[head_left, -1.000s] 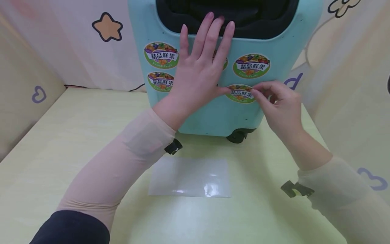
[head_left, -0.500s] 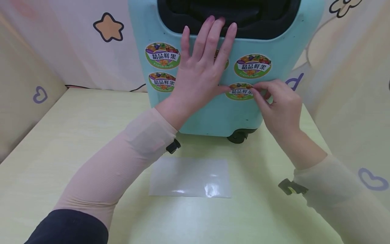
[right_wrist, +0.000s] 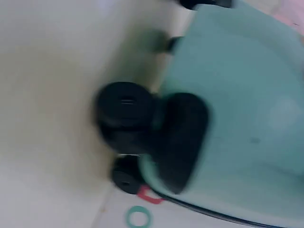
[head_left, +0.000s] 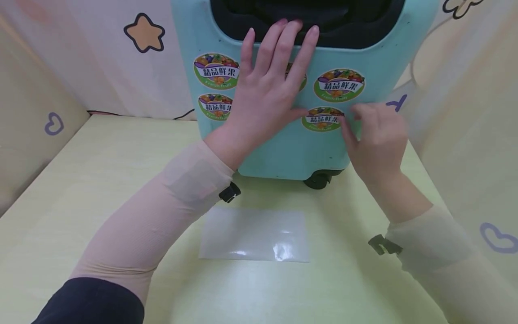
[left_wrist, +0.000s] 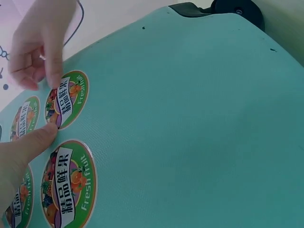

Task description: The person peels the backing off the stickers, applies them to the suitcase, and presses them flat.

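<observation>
A light blue suitcase stands upright, with several oval fruit stickers on its face. My left hand lies spread on it, fingers straight up to the black recessed panel, partly covering the stickers behind it. The left thumb touches the left edge of the lower right sticker. At that sticker's right edge is the thumb of my right hand; its index finger stands apart from the sticker. In the left wrist view, the sticker lies between both hands. The right wrist view is blurred and shows mainly a black wheel.
A shiny clear sheet lies on the pale table before the suitcase. Above it is the suitcase's front wheel. A patterned curtain hangs behind and at both sides. Another sticker sits above the lower right one.
My right index finger has moved off the sticker's edge, up and to the right, while the thumb stays there. The left hand keeps its place on the suitcase.
</observation>
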Available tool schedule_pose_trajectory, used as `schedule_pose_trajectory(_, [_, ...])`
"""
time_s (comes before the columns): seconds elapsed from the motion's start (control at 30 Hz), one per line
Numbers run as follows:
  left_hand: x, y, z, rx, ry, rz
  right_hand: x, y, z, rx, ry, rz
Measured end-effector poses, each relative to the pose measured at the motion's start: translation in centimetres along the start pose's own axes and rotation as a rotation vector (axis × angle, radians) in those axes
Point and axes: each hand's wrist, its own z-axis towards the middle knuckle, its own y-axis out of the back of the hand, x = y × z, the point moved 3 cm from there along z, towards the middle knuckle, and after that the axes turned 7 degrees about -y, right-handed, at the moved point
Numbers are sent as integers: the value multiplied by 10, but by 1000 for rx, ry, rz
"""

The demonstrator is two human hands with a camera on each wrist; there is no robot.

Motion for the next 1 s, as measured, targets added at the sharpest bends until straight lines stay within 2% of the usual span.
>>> schedule_pose_trajectory(0.03, [-1,0,0,5,2,1,2,-4,-6,-14,83,9])
schedule_pose_trajectory(0.1, [-1,1,1,8,5,8,7,-13,-21,14,274,-10])
schedule_pose_trajectory(0.17, [-1,2,3,13,7,11,11,-22,-37,113,429,-54])
schedule_pose_trajectory(0.23, [0,4,6,16,8,10,11,-30,-49,241,502,-111])
schedule_pose_trajectory(0.3, [1,5,9,20,10,10,9,-36,-55,327,504,-152])
schedule_pose_trajectory(0.37, [2,6,11,26,14,9,6,-39,-57,364,482,-164])
schedule_pose_trajectory(0.53, [3,4,11,43,23,1,5,-40,-57,337,472,-212])
schedule_pose_trajectory(0.67, [3,2,11,28,18,6,6,-40,-53,308,463,-246])
schedule_pose_trajectory(1.0, [6,-1,9,-7,-29,-4,-2,-37,-48,360,458,-289])
